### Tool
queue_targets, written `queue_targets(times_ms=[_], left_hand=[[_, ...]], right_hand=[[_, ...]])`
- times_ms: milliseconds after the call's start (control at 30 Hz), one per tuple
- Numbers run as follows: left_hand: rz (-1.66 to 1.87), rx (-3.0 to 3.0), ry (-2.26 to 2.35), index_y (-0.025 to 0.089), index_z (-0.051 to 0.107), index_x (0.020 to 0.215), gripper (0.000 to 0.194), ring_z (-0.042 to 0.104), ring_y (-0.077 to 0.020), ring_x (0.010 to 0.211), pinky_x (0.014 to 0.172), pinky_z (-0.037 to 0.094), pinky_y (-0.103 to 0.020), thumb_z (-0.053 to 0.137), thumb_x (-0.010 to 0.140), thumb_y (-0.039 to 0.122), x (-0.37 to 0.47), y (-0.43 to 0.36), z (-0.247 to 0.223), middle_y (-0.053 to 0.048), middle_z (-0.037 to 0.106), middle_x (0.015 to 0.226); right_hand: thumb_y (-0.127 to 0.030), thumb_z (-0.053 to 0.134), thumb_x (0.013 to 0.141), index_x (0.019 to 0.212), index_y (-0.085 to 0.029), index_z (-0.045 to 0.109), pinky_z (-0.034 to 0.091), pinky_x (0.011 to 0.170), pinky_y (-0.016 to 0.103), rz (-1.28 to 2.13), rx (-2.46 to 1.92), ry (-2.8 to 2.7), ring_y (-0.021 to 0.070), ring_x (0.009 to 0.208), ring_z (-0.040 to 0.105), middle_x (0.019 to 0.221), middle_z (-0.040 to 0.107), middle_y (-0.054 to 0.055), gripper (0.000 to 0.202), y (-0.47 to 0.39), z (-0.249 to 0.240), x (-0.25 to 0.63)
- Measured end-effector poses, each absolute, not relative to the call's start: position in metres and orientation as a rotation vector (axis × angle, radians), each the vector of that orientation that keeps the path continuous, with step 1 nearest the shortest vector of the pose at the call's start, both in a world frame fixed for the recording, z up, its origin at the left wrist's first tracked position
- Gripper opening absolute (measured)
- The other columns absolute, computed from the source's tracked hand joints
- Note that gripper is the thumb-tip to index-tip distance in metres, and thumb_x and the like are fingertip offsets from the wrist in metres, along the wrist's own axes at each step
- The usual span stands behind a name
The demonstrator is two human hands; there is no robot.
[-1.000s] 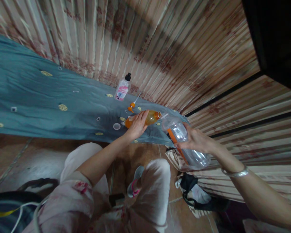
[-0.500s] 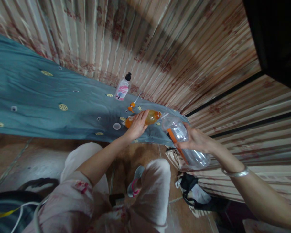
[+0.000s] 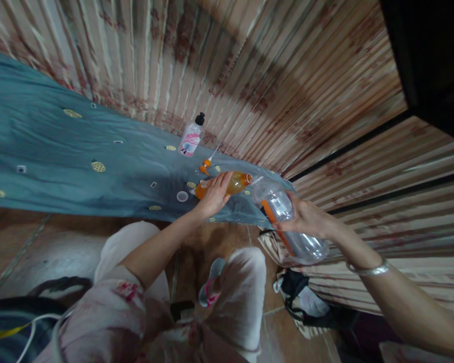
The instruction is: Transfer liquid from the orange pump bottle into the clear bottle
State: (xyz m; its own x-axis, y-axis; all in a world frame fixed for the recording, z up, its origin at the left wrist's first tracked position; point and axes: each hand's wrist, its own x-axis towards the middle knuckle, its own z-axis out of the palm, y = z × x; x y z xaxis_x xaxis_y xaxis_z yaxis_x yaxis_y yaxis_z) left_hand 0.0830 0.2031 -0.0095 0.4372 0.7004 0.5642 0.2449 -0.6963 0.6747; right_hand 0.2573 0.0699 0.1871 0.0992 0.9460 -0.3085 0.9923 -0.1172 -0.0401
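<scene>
My left hand (image 3: 213,196) is wrapped round a small bottle with orange contents (image 3: 237,182), its neck pointing right. My right hand (image 3: 306,216) grips a large clear plastic bottle (image 3: 278,201) with an orange label, tilted so that its mouth meets the small bottle's neck. Whether liquid passes between them I cannot make out. On the blue cloth, just beyond my left hand, lies an orange pump top (image 3: 205,165) with a thin tube. A small round whitish cap (image 3: 182,196) rests left of that hand.
A clear bottle with a pink label and black cap (image 3: 191,138) stands near the pleated curtain (image 3: 227,75). The blue cloth (image 3: 60,166) covers a long surface. A bag (image 3: 306,297) sits on the tiled floor at the lower right, and a dark tub (image 3: 18,327) at the lower left.
</scene>
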Motion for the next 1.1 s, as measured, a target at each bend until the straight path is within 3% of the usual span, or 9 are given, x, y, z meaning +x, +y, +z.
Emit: queue_targets(times_ms=[600, 1100], left_hand=[[1.22, 2.208, 0.793, 0.019, 0.023, 0.144, 0.078, 0.039, -0.0309, 0.135, 0.111, 0.034, -0.049, 0.06, 0.077, 0.007, 0.0845, 0.2037, -0.0127, -0.018, 0.042, 0.142], [1.226, 2.197, 0.794, 0.019, 0.024, 0.144, 0.077, 0.04, -0.0304, 0.135, 0.111, 0.034, -0.049, 0.06, 0.077, 0.008, 0.0852, 0.2046, -0.0147, -0.019, 0.042, 0.142]], right_hand=[[-0.062, 0.066, 0.066, 0.132, -0.014, 0.039, 0.049, 0.07, 0.038, -0.376, 2.174, 1.938, 0.0293, 0.084, 0.065, 0.092, 0.067, 0.01, 0.086, 0.0692, 0.1875, 0.2572], [-0.054, 0.068, 0.067, 0.134, -0.016, 0.043, 0.048, 0.067, 0.035, -0.371, 2.162, 2.045, 0.0265, 0.078, 0.065, 0.088, 0.069, 0.007, 0.08, 0.0687, 0.1844, 0.2636]])
